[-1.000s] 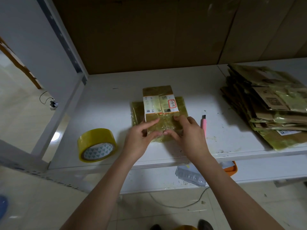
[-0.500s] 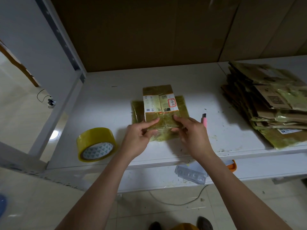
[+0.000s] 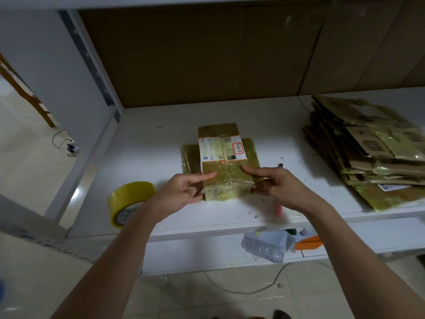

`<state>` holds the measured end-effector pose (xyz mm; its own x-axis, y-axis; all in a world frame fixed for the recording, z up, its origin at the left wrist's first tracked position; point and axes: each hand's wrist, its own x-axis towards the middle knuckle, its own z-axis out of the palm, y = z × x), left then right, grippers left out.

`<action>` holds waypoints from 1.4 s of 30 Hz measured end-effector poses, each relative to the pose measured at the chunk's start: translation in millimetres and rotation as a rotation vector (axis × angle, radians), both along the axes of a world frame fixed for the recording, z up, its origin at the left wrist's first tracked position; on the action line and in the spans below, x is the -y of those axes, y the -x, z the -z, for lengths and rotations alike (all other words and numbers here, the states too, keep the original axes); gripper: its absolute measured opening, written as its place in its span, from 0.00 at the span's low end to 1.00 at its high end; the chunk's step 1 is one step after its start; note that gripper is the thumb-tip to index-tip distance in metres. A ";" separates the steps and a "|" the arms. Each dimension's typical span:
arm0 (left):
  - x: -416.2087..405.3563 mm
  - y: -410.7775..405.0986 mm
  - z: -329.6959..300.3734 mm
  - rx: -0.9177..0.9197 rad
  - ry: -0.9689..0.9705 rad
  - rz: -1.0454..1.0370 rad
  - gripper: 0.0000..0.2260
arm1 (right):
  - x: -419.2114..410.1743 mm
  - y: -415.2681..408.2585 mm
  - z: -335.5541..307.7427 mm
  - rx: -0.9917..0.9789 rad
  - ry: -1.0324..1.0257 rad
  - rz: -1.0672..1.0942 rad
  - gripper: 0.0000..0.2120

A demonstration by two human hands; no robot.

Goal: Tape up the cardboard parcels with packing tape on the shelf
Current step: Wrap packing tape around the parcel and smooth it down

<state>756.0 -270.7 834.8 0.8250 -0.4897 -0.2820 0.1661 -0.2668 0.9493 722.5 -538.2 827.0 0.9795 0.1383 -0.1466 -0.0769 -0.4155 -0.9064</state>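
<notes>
**Smoothing the tape down on a small parcel**

A person stands at a white shelf, both arms reaching forward. In the middle of the shelf a small cardboard parcel, shiny with yellowish tape and bearing a white label, sits on top of a flatter taped packet. The left hand holds the parcel's near left corner, forefinger stretched along the top and the other fingers curled against the side. The right hand mirrors it on the near right corner, forefinger pointing inward across the top.

A roll of yellow packing tape lies just to the left, near the shelf's front edge. A pink cutter is partly hidden under the right wrist. Far to the right is a stack of taped parcels.

The step in hand looks like pressing the tape's ends flat at the near edge. Next would likely mean setting this parcel aside, or picking up the roll for another strip.
</notes>
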 end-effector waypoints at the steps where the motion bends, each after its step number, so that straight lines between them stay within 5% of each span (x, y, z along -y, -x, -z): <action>1: -0.3 -0.3 -0.2 -0.003 0.004 0.005 0.27 | 3.7 -0.8 -0.8 -0.028 -0.019 -0.019 0.34; 5: 2.8 -0.3 1.4 0.004 0.033 -0.014 0.23 | 6.7 -3.7 -1.5 -0.044 -0.099 -0.036 0.25; 11: 4.7 -0.9 2.7 0.044 0.049 -0.038 0.21 | 8.1 -7.9 5.5 -0.055 -0.173 -0.008 0.25; 21: 19.0 6.2 18.2 0.169 0.091 -0.241 0.17 | -14.2 -0.1 20.6 0.239 0.054 0.166 0.21; 39: 30.9 10.1 27.3 0.241 0.113 -0.369 0.17 | -19.2 2.5 5.3 0.164 0.092 0.143 0.28; 42: 30.3 9.0 26.8 0.248 0.096 -0.371 0.17 | -17.4 3.4 12.2 0.199 0.058 0.151 0.23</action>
<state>747.1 -300.9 808.0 0.9864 -0.1628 -0.0213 -0.0019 -0.1411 0.9900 719.1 -520.8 814.8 0.9988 -0.0144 0.0478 0.0356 -0.4650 -0.8846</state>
